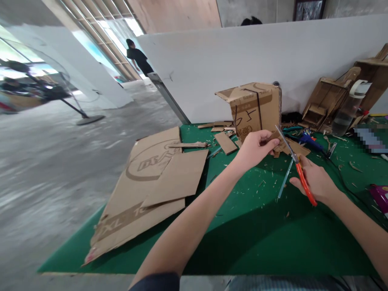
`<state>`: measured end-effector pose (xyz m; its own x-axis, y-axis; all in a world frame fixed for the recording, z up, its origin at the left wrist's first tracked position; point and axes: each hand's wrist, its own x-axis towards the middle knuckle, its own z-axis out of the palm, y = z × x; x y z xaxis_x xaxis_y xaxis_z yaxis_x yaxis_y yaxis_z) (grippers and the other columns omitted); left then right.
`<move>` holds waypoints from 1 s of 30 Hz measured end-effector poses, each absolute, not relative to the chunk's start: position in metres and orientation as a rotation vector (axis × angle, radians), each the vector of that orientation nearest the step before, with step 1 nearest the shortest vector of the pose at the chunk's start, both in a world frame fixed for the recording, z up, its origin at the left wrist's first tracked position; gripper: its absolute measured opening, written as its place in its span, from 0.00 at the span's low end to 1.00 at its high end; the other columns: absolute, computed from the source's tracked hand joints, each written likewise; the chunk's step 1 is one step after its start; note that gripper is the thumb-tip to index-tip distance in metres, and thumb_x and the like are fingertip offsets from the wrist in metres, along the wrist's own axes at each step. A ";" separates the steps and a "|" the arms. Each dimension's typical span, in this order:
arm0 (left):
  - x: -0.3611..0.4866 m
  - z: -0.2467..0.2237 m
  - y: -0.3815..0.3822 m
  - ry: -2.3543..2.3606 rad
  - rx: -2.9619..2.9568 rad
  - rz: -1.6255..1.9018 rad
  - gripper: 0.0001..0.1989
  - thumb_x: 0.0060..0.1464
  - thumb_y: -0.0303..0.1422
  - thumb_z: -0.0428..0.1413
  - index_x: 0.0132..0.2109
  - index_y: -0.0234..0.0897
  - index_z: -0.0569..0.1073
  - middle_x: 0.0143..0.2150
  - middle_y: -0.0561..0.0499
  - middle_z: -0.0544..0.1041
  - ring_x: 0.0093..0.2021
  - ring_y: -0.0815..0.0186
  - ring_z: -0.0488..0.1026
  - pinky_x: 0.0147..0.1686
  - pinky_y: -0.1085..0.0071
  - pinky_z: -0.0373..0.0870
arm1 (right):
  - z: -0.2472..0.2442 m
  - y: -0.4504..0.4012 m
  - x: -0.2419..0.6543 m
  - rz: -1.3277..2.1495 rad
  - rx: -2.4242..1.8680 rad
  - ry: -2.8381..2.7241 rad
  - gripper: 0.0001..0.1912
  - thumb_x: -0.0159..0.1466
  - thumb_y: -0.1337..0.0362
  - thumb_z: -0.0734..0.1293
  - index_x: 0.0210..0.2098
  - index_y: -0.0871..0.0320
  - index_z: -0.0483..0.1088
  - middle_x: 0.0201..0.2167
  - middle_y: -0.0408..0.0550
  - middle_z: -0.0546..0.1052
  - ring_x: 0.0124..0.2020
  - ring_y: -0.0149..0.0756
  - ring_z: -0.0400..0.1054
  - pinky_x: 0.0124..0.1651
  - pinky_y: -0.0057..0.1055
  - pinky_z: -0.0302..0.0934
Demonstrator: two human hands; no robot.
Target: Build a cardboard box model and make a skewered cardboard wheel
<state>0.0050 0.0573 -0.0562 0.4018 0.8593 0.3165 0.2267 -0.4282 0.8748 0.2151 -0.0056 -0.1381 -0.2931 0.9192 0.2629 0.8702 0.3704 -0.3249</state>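
Observation:
My left hand [256,148] pinches a small piece of cardboard [275,137] between thumb and fingers. My right hand [317,178] grips scissors [304,182] with orange handles. Their blades point up and left, close beside the cardboard piece; whether they touch it I cannot tell. Just behind my left hand stands a cardboard box [253,109] with black marks on its face. Cardboard scraps [298,147] lie beyond the scissors, and a clear glue stick [285,180] is on the green table [257,238] between my hands.
Large cardboard sheets [157,173] cover the table's left side. To the right are a blue glue gun [312,141] with its cord, a water bottle [348,107], a phone [371,138] and a purple object [380,197]. A white partition [206,76] borders the back; a person [138,58] stands beyond.

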 end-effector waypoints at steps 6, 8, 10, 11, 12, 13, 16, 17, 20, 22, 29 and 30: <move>0.004 -0.054 0.057 0.919 1.907 1.062 0.11 0.57 0.37 0.56 0.32 0.33 0.72 0.26 0.52 0.72 0.25 0.70 0.71 0.26 0.74 0.65 | -0.141 -0.007 0.212 0.140 -1.416 -2.222 0.21 0.67 0.49 0.56 0.45 0.61 0.66 0.52 0.65 0.70 0.46 0.52 0.71 0.39 0.42 0.68; 0.004 -0.054 0.056 0.940 1.941 1.061 0.11 0.57 0.37 0.57 0.31 0.33 0.71 0.25 0.52 0.71 0.25 0.69 0.72 0.25 0.75 0.63 | -0.140 -0.007 0.210 0.121 -1.448 -2.205 0.21 0.67 0.50 0.56 0.46 0.61 0.66 0.49 0.64 0.72 0.43 0.50 0.73 0.36 0.39 0.67; 0.004 -0.053 0.055 0.948 1.957 1.055 0.11 0.57 0.36 0.57 0.30 0.33 0.71 0.25 0.52 0.71 0.25 0.69 0.72 0.24 0.75 0.62 | -0.141 -0.006 0.209 0.076 -1.480 -2.178 0.21 0.68 0.51 0.56 0.47 0.61 0.66 0.46 0.62 0.75 0.40 0.48 0.74 0.34 0.37 0.66; 0.004 -0.053 0.054 0.946 1.955 1.052 0.11 0.57 0.36 0.57 0.31 0.33 0.71 0.24 0.52 0.71 0.25 0.69 0.72 0.24 0.75 0.62 | -0.142 -0.005 0.209 0.044 -1.498 -2.152 0.22 0.68 0.51 0.56 0.48 0.62 0.66 0.42 0.61 0.76 0.38 0.47 0.75 0.33 0.36 0.65; 0.005 -0.053 0.054 0.941 1.947 1.053 0.11 0.57 0.36 0.57 0.31 0.33 0.72 0.25 0.52 0.71 0.24 0.69 0.72 0.24 0.75 0.62 | -0.143 -0.004 0.209 0.007 -1.522 -2.113 0.22 0.68 0.51 0.55 0.48 0.62 0.66 0.38 0.59 0.78 0.34 0.46 0.75 0.31 0.35 0.64; 0.007 -0.053 0.054 0.936 1.933 1.063 0.10 0.57 0.36 0.57 0.32 0.33 0.72 0.25 0.52 0.71 0.24 0.69 0.72 0.24 0.75 0.63 | -0.145 -0.003 0.210 -0.031 -1.547 -2.065 0.22 0.68 0.51 0.55 0.47 0.63 0.66 0.33 0.57 0.78 0.30 0.45 0.75 0.29 0.34 0.63; 0.012 -0.056 0.056 0.913 1.867 1.114 0.09 0.58 0.36 0.56 0.34 0.33 0.73 0.28 0.50 0.74 0.24 0.71 0.71 0.26 0.74 0.66 | -0.151 0.002 0.214 -0.108 -1.576 -1.930 0.21 0.68 0.51 0.54 0.42 0.61 0.68 0.23 0.52 0.76 0.22 0.43 0.72 0.25 0.32 0.60; 0.013 -0.057 0.056 0.901 1.834 1.138 0.09 0.58 0.35 0.56 0.35 0.33 0.73 0.29 0.50 0.74 0.25 0.71 0.72 0.26 0.75 0.67 | -0.153 0.004 0.216 -0.110 -1.571 -1.898 0.21 0.68 0.51 0.54 0.42 0.61 0.68 0.22 0.51 0.76 0.22 0.43 0.72 0.25 0.32 0.60; 0.017 -0.062 0.059 0.858 1.655 1.183 0.07 0.60 0.34 0.54 0.40 0.34 0.72 0.32 0.50 0.74 0.27 0.70 0.74 0.28 0.75 0.71 | -0.155 0.007 0.220 -0.020 -1.543 -1.854 0.18 0.68 0.51 0.55 0.39 0.58 0.67 0.22 0.48 0.75 0.22 0.40 0.71 0.26 0.31 0.61; 0.018 -0.064 0.059 0.831 1.486 1.186 0.09 0.61 0.33 0.52 0.47 0.36 0.70 0.35 0.49 0.74 0.28 0.69 0.76 0.28 0.73 0.75 | -0.154 0.008 0.221 0.083 -1.511 -1.845 0.17 0.68 0.51 0.56 0.36 0.57 0.67 0.24 0.48 0.76 0.24 0.39 0.72 0.29 0.31 0.63; 0.020 -0.063 0.058 0.799 1.291 1.207 0.18 0.59 0.26 0.52 0.56 0.41 0.68 0.40 0.48 0.73 0.34 0.65 0.78 0.33 0.66 0.80 | -0.150 0.008 0.219 0.287 -1.395 -1.911 0.28 0.64 0.47 0.59 0.52 0.64 0.65 0.40 0.60 0.77 0.36 0.47 0.75 0.38 0.39 0.68; 0.020 -0.063 0.058 0.806 1.276 1.249 0.18 0.58 0.26 0.53 0.55 0.40 0.67 0.39 0.49 0.73 0.34 0.66 0.78 0.32 0.67 0.79 | -0.149 0.008 0.219 0.314 -1.403 -1.917 0.30 0.64 0.47 0.60 0.55 0.65 0.63 0.40 0.59 0.77 0.36 0.47 0.74 0.38 0.40 0.68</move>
